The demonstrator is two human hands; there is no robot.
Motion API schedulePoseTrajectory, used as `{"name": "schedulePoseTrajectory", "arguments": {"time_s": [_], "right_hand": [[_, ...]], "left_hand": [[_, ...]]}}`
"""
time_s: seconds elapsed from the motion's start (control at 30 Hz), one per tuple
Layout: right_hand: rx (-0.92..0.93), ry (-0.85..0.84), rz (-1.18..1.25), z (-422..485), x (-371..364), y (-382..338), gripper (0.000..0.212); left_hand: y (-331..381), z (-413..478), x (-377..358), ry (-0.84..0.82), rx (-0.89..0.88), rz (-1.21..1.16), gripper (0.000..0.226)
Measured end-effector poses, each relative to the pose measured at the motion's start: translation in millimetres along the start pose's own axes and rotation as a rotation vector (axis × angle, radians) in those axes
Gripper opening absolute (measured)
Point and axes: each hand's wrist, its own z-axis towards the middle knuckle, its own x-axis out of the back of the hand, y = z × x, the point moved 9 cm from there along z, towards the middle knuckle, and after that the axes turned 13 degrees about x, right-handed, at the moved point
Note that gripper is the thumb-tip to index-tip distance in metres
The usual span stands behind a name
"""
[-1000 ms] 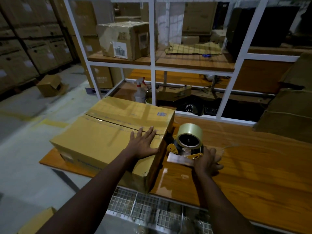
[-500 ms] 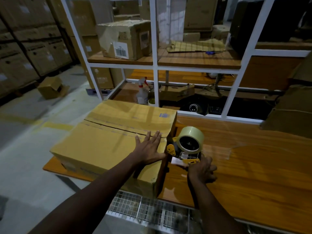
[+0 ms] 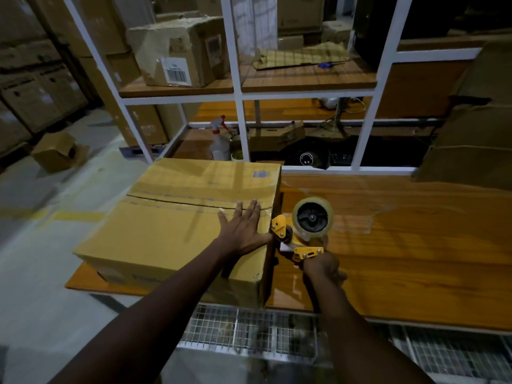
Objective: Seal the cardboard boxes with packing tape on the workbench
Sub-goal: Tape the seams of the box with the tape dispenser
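Observation:
A large yellow-brown cardboard box [image 3: 171,228] lies on the left end of the wooden workbench [image 3: 401,253], its top flaps closed with a dark seam running across. My left hand [image 3: 243,228] rests flat on the box top near its right edge, fingers spread, just short of the seam. Right beside the box stands a yellow tape dispenser [image 3: 302,231] with a roll of clear tape. My right hand [image 3: 322,266] is closed around its handle, and the dispenser's front sits against the box's right side.
A white metal frame [image 3: 238,95] with wooden shelves rises behind the bench, holding a worn carton [image 3: 177,51]. A spray bottle [image 3: 220,142] stands behind the box. Stacked flat cardboard [image 3: 471,139] fills the right. A wire mesh shelf [image 3: 249,331] lies under the bench's front edge.
My right hand has closed on the dispenser handle and brought the dispenser up against the box's right side. My left hand stays flat on the box top.

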Motion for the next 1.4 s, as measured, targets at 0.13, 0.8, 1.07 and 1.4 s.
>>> {"name": "schedulePoseTrajectory", "arguments": {"time_s": [0.13,0.8,1.07,1.4], "right_hand": [[0.015,0.027,-0.039,-11.1,54.0,-29.9,0.036],[0.077,0.075,-0.098,-11.2,92.0,-29.4,0.038],[0.082,0.018,-0.247,-25.8,88.5,-19.4,0.026],[0.011,0.297,0.010,11.0,164.1,-43.5,0.030]], "left_hand": [[-1.9,-0.1,1.3,0.035,0.028,0.022,0.113],[32.6,16.9,8.8,0.089,0.030,0.079,0.077],[36.9,15.7,13.8,0.109,0.033,0.178,0.073],[62.0,20.2,9.1,-0.017,0.051,0.370,0.078]]}}
